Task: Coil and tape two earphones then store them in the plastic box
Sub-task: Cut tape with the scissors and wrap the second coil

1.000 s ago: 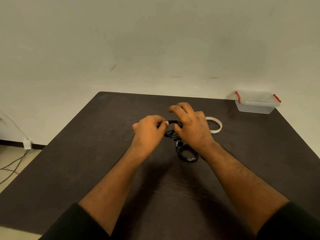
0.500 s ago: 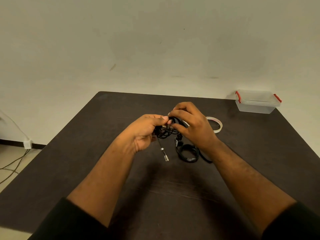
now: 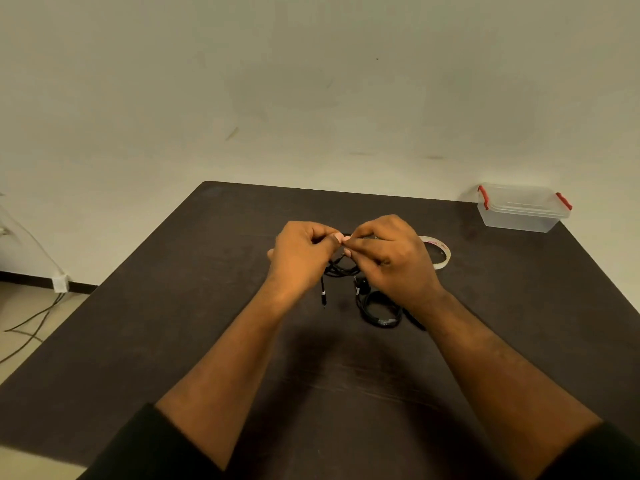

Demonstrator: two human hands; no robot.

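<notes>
left hand point(image 3: 299, 258) and right hand point(image 3: 394, 259) both pinching the thin black earphone cable bundle point(image 3: 341, 268) above the dark brown table point(image 3: 173, 306), left of the white tape roll point(image 3: 440, 252) | second black coiled earphone point(image 3: 381, 310) lying nearer than the roll | clear plastic box with red clips point(image 3: 519, 211) beyond the roll, lid on | cable likely light, limp, springy: gripping across all loops seems best

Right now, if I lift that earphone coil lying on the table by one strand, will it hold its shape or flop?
Probably flop: the coiled earphone is thin black cable, and a loose tail strays past its loop. It looks light, so it should lift easily. No tape is visible on it, so the loops may spill open; the earphone in both hands already dangles its plug.
</notes>
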